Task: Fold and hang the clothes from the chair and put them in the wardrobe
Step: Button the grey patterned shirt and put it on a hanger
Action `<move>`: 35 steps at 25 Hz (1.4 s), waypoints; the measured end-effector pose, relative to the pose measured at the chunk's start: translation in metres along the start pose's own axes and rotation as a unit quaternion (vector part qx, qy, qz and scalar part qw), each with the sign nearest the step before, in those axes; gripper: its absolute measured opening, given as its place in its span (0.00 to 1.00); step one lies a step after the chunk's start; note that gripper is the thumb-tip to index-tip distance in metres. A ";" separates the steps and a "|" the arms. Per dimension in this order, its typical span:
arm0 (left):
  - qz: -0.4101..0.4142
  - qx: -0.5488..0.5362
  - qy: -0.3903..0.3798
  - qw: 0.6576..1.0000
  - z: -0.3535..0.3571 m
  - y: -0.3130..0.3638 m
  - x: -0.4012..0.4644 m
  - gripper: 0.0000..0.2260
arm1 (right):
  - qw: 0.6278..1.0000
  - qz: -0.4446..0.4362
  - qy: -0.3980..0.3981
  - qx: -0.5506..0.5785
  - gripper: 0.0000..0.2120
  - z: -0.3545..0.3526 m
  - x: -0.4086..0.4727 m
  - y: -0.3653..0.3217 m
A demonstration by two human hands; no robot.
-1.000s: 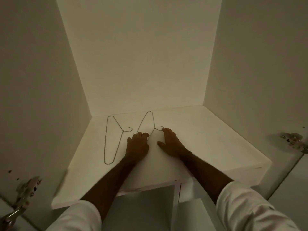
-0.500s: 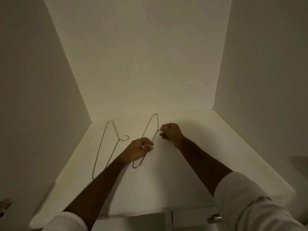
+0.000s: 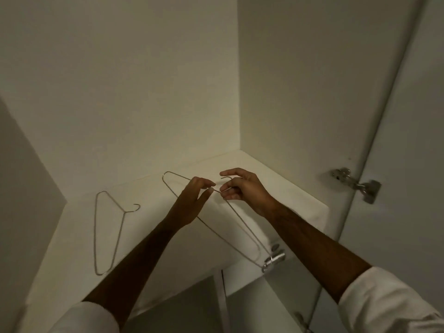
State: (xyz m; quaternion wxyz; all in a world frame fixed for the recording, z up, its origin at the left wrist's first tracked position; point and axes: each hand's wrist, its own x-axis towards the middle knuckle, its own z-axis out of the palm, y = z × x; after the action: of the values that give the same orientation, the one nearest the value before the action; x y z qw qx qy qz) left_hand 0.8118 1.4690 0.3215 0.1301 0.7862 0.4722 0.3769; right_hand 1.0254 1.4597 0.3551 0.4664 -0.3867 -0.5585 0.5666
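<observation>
A thin wire hanger (image 3: 242,223) is lifted off the white wardrobe shelf (image 3: 153,239), its long side slanting toward the lower right. My right hand (image 3: 242,188) pinches the hanger at its neck, just under the hook. My left hand (image 3: 192,200) pinches the same wire right beside it, thumb and fingers closed on the strand. A second wire hanger (image 3: 108,234) lies flat on the shelf to the left, hook pointing right. No clothes or chair are in view.
White wardrobe walls close in at the back, left and right. The open door (image 3: 408,164) stands at the right with a metal hinge (image 3: 355,185). A metal fitting (image 3: 274,258) sits under the shelf's front edge, above a vertical divider (image 3: 222,301).
Both hands have lifted the right-hand hanger off the shelf and swung it so its long side points lower right. The view has turned right, showing the door and hinge.
</observation>
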 end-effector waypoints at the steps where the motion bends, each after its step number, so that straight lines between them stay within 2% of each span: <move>1: 0.013 -0.030 -0.023 0.999 0.011 0.013 -0.002 0.09 | 1.000 -0.007 0.010 -0.008 0.16 -0.006 -0.025 -0.005; 3: 0.055 -0.094 -0.083 0.991 0.035 0.048 -0.010 0.09 | 0.999 -0.019 0.039 -0.028 0.15 -0.021 -0.079 -0.011; 5: 0.086 -0.166 -0.179 0.966 0.062 0.097 -0.033 0.08 | 0.995 -0.035 0.082 -0.052 0.13 -0.041 -0.147 -0.014; 9: 0.093 -0.268 -0.337 0.897 0.106 0.184 -0.085 0.08 | 0.986 -0.020 0.100 -0.133 0.09 -0.067 -0.287 -0.036; 13: 0.135 -0.283 -0.470 0.825 0.158 0.267 -0.140 0.13 | 0.962 -0.001 0.142 -0.231 0.13 -0.080 -0.421 -0.044; 15: 0.163 -0.280 -0.533 0.782 0.183 0.323 -0.189 0.13 | 0.930 0.019 0.186 -0.316 0.11 -0.079 -0.500 -0.038; 16: 0.166 -0.277 -0.548 0.772 0.190 0.339 -0.207 0.13 | 0.910 0.032 0.187 -0.368 0.10 -0.076 -0.525 -0.033; 18: 0.169 -0.262 -0.601 0.736 0.214 0.378 -0.252 0.13 | 0.850 0.070 0.197 -0.483 0.08 -0.070 -0.591 -0.022; 20: 0.175 -0.212 -0.672 0.688 0.241 0.429 -0.305 0.12 | 0.788 0.112 0.231 -0.560 0.07 -0.067 -0.676 -0.005; 21: 0.176 -0.186 -0.699 0.668 0.252 0.445 -0.322 0.15 | 0.777 0.139 0.239 -0.566 0.07 -0.067 -0.707 0.003; 22: 0.168 -0.160 -0.738 0.634 0.264 0.468 -0.346 0.19 | 0.771 0.175 0.253 -0.557 0.07 -0.067 -0.751 0.012; 24: 0.149 -0.118 -0.816 0.546 0.297 0.515 -0.396 0.23 | 0.754 0.253 0.296 -0.528 0.12 -0.065 -0.840 0.029; 26: 0.146 -0.068 -0.871 0.463 0.321 0.562 -0.447 0.19 | 0.732 0.306 0.369 -0.484 0.17 -0.056 -0.926 0.042; 28: 0.210 -0.030 -0.884 0.417 0.335 0.607 -0.501 0.14 | 0.722 0.327 0.431 -0.430 0.16 -0.039 -1.003 0.051; 31: 0.354 -0.017 -0.859 0.369 0.338 0.677 -0.580 0.13 | 0.693 0.362 0.489 -0.386 0.17 -0.004 -1.100 0.062; 33: 0.462 -0.015 -0.816 0.347 0.344 0.715 -0.627 0.11 | 0.661 0.375 0.551 -0.346 0.17 0.020 -1.149 0.073; 35: 0.565 -0.042 -0.759 0.322 0.352 0.749 -0.682 0.10 | 0.603 0.379 0.627 -0.314 0.15 0.050 -1.195 0.085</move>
State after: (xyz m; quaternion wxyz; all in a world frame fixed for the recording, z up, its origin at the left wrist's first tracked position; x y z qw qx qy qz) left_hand 1.3617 0.5591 0.1810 0.2203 0.8001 -0.4064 -0.3823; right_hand 1.2865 0.3029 0.1760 0.2950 -0.9472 -0.0757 0.1005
